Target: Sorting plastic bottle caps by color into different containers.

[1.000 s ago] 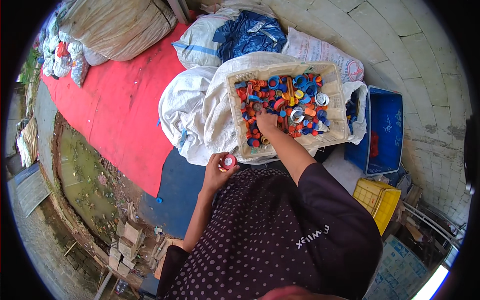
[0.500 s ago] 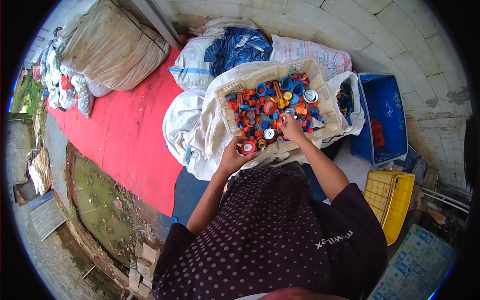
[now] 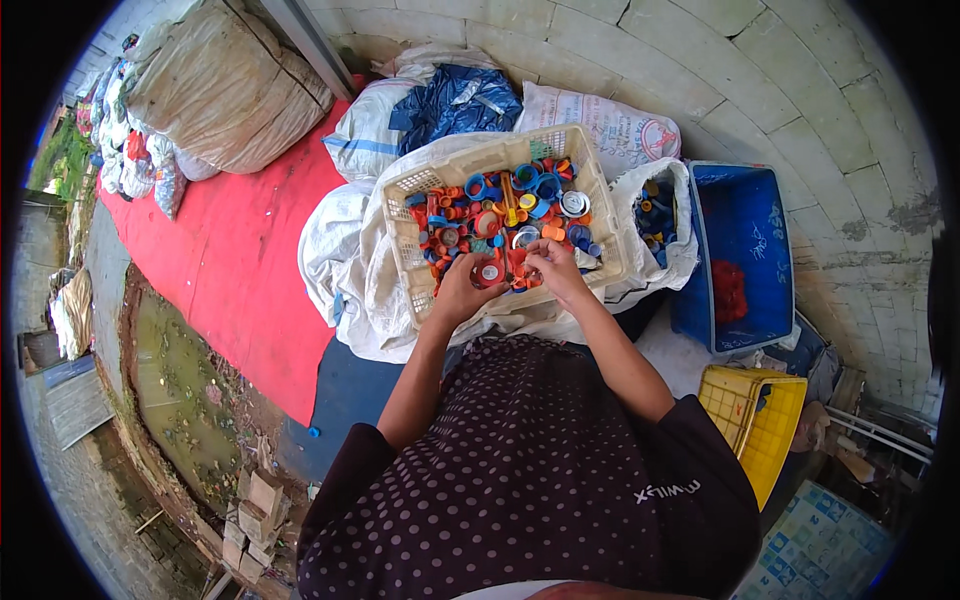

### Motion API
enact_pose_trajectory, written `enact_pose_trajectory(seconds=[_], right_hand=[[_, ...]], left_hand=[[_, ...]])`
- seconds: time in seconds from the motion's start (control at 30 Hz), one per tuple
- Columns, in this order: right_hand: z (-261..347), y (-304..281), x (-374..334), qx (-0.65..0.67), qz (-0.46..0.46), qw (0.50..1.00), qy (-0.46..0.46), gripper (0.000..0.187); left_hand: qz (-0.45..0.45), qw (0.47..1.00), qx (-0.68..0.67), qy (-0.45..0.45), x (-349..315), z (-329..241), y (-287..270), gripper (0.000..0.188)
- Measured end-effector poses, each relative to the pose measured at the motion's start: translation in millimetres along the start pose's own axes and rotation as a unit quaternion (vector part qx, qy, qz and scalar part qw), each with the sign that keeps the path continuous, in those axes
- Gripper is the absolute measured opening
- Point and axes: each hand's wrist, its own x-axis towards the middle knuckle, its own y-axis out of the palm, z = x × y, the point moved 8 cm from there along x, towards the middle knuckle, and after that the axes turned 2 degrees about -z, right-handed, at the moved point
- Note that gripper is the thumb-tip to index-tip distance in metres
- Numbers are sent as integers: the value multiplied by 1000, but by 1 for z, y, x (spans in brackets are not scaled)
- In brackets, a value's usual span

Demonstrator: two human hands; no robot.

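Note:
A cream plastic crate [image 3: 402,262] full of loose plastic caps [image 3: 470,215], mostly red, orange and blue, sits in front of me. Over its near side, my left hand [image 3: 463,290] grips a round red cap [image 3: 489,273] with a pale centre. My right hand [image 3: 560,272] is just to the right, its fingertips pinched together beside a small red-orange piece; whether they hold it is too small to tell. A silver-white lid [image 3: 574,204] and a yellow cap [image 3: 527,201] lie among the other caps.
White sacking [image 3: 340,250] lies under and left of the crate. To the right stand an open white sack [image 3: 682,235] of blue caps, a blue bin [image 3: 745,180] and a yellow crate [image 3: 785,425]. Full sacks [image 3: 600,120] line the block wall; red sheeting [image 3: 250,280] covers ground at left.
My right hand has drawn back from among the caps toward my left hand, fingers now pinched close to it. The left hand keeps the red cap. The whole view has shifted slightly.

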Motion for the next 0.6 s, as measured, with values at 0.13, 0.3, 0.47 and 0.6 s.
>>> enact_pose_trajectory(seconds=[0.13, 0.3, 0.47, 0.6], right_hand=[[-9, -32, 18, -231, -46, 963, -130, 20], [-14, -43, 42, -436, -6, 884, -168, 22], [-48, -20, 73, -595, 89, 794, -88, 34], [-88, -10, 99, -668, 157, 727, 26, 51]], left_hand=[[-24, 998, -35, -54, -20, 26, -1, 61], [-94, 989, -24, -114, -63, 47, -17, 59], [-105, 984, -6, -143, -89, 46, -13, 57], [-138, 973, -51, -178, -108, 31, -16, 57]])
